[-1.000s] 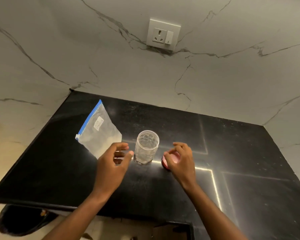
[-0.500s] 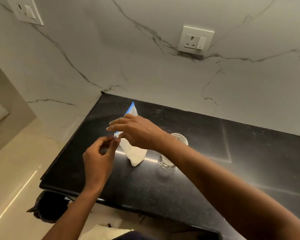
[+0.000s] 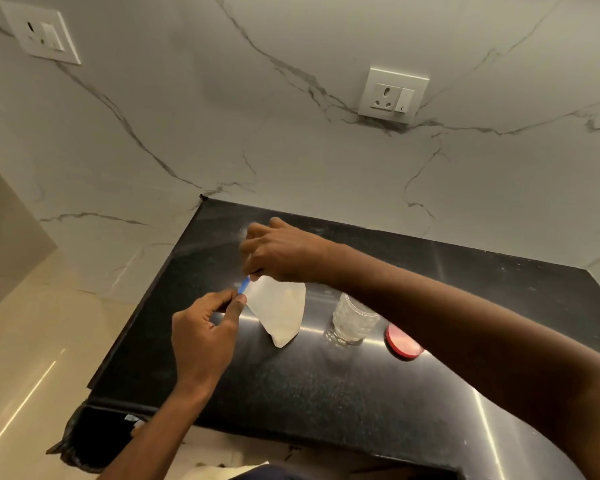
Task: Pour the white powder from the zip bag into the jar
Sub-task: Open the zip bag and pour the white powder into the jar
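Observation:
A clear zip bag [image 3: 280, 311] with white powder and a blue zip strip hangs upright over the black counter [image 3: 326, 386], its lower corner touching the surface. My left hand [image 3: 205, 336] pinches the near end of the blue strip. My right hand [image 3: 278, 252] grips the bag's top from above and hides most of the strip. To the right of the bag stands a clear textured glass jar [image 3: 352, 322], open-topped, partly behind my right forearm. Its red lid [image 3: 403, 342] lies flat on the counter just right of the jar.
White marble walls rise behind and to the left of the counter, with a socket [image 3: 392, 95] on the back wall and another socket [image 3: 44, 34] at upper left. A dark bag [image 3: 94, 441] sits below the counter's front left corner.
My left hand left the jar and my right hand left the lid. Both took hold of the zip bag and lifted it upright. The view swung left.

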The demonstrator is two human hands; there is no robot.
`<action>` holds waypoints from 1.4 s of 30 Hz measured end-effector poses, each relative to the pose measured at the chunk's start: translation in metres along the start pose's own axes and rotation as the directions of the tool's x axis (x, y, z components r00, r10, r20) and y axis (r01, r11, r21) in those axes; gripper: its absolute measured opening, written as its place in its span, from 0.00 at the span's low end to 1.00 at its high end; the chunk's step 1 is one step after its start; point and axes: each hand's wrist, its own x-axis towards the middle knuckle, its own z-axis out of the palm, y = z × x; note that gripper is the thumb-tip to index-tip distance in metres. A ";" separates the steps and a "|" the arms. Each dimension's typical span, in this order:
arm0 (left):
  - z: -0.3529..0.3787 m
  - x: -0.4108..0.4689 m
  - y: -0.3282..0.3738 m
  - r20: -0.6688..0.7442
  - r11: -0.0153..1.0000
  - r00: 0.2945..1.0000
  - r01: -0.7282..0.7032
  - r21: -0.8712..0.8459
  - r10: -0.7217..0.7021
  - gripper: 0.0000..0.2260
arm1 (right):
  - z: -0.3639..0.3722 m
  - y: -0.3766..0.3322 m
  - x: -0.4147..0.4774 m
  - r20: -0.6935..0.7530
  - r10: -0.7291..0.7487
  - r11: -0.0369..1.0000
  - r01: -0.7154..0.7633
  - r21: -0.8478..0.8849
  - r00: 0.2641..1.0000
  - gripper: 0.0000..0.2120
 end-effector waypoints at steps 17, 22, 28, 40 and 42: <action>-0.015 0.019 0.009 0.202 0.970 0.976 0.120 -0.211 -0.077 0.05 | 0.020 0.066 -0.026 -0.079 0.686 0.696 -0.621 0.360 0.724 0.09; -0.010 0.066 0.021 0.403 0.856 0.846 0.462 -0.232 -0.348 0.11 | 0.025 -0.009 -0.018 0.172 0.830 0.115 -0.465 0.878 0.530 0.16; 0.001 0.093 0.029 0.544 0.838 0.753 0.523 -0.154 -0.371 0.08 | 0.035 -0.034 -0.003 0.394 0.802 -0.293 -0.279 0.914 0.449 0.12; 0.004 0.095 0.024 0.591 0.826 0.724 0.540 -0.164 -0.356 0.06 | 0.036 -0.045 -0.007 0.510 0.762 -0.485 -0.171 0.858 0.399 0.10; 0.004 0.094 0.023 0.601 0.830 0.721 0.534 -0.161 -0.347 0.06 | 0.038 -0.047 -0.007 0.510 0.765 -0.480 -0.181 0.859 0.392 0.09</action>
